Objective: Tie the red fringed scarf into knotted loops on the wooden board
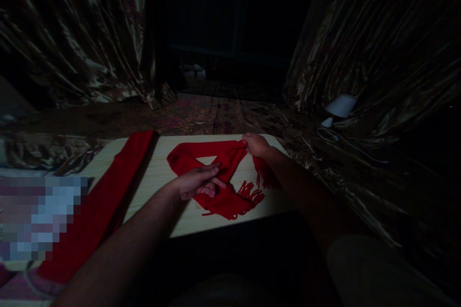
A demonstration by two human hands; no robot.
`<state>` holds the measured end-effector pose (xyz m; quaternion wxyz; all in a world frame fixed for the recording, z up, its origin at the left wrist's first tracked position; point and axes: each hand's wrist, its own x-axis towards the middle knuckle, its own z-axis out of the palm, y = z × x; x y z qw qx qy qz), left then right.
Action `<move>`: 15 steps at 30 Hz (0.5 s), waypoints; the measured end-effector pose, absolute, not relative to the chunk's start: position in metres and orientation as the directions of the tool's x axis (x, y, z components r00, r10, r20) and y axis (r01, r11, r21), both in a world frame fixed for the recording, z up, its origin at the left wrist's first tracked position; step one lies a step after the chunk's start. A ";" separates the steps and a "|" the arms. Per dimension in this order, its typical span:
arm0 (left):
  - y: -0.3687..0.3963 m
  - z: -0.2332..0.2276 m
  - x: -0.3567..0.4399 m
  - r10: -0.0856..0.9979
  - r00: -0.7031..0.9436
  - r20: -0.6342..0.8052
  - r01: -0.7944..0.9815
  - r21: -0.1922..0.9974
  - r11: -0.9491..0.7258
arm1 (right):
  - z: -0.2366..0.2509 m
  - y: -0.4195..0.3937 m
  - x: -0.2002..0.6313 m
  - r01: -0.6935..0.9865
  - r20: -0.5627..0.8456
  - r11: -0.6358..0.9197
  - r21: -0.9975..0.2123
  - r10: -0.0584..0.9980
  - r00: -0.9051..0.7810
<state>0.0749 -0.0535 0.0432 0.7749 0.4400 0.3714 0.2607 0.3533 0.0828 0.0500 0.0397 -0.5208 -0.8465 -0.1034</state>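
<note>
A red scarf (201,149) with fringed ends lies in a loop on the light wooden table (158,192). At the table's far right, my right hand (256,145) is closed, pinching the scarf; a fringed end hangs below it. My left hand (200,183) rests over the middle of the loop, fingers apart and partly stretched out. It is against or just above the cloth; the contact is hard to make out. A second long red folded cloth (104,201) lies slanting along the table's left side.
A small white lamp (342,105) with a white cable stands on the floor at the right. Patterned curtains (108,33) hang at both sides of a dark window. A pixelated patch (36,216) hides something at the left. The room is very dim.
</note>
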 end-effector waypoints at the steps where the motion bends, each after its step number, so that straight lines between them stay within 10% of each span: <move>1: -0.053 0.043 0.075 0.731 0.590 -0.344 -0.080 0.876 0.477 | 0.049 0.082 0.356 0.884 0.154 0.445 0.144 0.872 -0.465; 9: -0.051 0.039 0.073 0.730 0.595 -0.336 -0.077 0.880 0.468 | 0.041 0.091 0.367 0.847 0.254 0.532 -0.024 0.822 -0.509; 15: -0.053 0.043 0.074 0.728 0.593 -0.344 -0.073 0.877 0.474 | 0.061 0.114 0.349 0.892 -0.060 0.382 -0.240 0.912 -0.407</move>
